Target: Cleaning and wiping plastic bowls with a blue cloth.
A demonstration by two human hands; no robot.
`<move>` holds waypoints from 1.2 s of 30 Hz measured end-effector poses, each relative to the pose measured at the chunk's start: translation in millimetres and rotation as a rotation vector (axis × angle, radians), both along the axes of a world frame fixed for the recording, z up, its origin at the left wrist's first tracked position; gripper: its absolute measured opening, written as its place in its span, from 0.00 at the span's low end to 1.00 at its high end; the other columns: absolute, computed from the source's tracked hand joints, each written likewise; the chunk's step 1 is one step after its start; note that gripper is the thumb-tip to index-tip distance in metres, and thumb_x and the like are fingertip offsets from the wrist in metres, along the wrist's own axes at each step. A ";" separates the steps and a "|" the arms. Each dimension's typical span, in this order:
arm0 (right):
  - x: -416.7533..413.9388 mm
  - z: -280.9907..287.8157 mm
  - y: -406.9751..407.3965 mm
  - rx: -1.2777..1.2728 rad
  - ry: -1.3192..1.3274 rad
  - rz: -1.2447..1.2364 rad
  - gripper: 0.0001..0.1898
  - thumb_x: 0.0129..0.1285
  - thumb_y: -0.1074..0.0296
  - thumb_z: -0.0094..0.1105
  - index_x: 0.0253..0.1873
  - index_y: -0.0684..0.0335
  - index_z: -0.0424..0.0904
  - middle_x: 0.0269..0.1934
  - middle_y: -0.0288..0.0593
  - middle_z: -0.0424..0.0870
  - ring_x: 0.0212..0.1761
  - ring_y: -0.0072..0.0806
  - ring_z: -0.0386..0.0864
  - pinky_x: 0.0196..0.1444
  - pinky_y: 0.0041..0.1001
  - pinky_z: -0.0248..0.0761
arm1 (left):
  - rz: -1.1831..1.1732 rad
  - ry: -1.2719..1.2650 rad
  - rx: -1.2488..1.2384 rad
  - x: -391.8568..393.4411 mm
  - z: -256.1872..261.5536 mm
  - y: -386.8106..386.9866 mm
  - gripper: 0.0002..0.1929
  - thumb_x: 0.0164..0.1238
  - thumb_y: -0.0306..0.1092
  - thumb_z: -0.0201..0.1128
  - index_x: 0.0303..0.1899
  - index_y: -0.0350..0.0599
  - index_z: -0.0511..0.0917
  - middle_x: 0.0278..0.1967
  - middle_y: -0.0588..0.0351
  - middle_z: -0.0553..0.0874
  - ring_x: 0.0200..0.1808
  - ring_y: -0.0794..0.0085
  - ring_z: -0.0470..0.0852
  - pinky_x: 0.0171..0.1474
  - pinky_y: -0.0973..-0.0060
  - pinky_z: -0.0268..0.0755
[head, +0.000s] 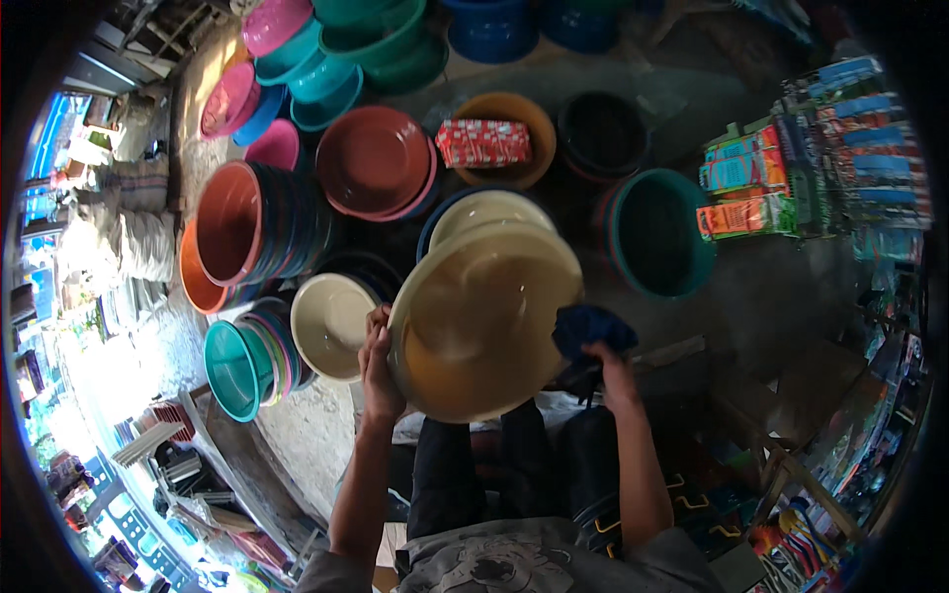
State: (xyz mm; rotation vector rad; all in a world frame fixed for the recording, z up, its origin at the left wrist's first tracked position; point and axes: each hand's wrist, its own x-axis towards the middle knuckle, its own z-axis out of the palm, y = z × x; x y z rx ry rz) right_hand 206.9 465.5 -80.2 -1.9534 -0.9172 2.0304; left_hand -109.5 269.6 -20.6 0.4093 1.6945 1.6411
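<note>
A large cream plastic basin is tilted up in front of my legs, its hollow side towards me. My left hand grips its rim at the left, fingers curled behind the edge. In my right hand is a bunched dark blue cloth, beside the basin's right rim; whether the cloth touches the rim I cannot tell. Just beyond the held basin, another cream basin shows partly, the rest hidden. To the left of my left hand a smaller cream basin leans on its side against dark ones.
Stacked brown basins and teal basins lie on their sides at the left. Ahead are a red-brown basin, an orange basin holding a red patterned package, and a green bucket. Hanging sachets are at the right.
</note>
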 end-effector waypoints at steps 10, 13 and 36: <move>19.3 204.3 2.6 0.367 0.029 0.253 0.21 0.69 0.61 0.64 0.60 0.69 0.82 0.55 0.41 0.86 0.60 0.27 0.79 0.66 0.31 0.69 | 0.042 -0.177 0.253 62.3 158.1 6.6 0.31 0.84 0.46 0.49 0.77 0.33 0.63 0.74 0.48 0.73 0.75 0.64 0.70 0.78 0.65 0.57; 26.5 224.6 -5.3 0.714 0.219 0.257 0.22 0.69 0.66 0.63 0.64 0.70 0.79 0.62 0.47 0.83 0.67 0.33 0.76 0.70 0.35 0.66 | 0.021 -0.138 0.316 80.5 193.2 11.6 0.29 0.84 0.44 0.48 0.75 0.32 0.66 0.73 0.47 0.73 0.75 0.62 0.69 0.78 0.64 0.56; -89.7 401.5 -136.6 0.547 0.626 0.205 0.34 0.79 0.53 0.56 0.77 0.75 0.62 0.74 0.68 0.68 0.79 0.54 0.64 0.80 0.43 0.56 | -0.211 0.695 0.296 172.0 264.1 -10.8 0.29 0.81 0.36 0.53 0.78 0.35 0.61 0.75 0.48 0.68 0.77 0.61 0.66 0.76 0.66 0.58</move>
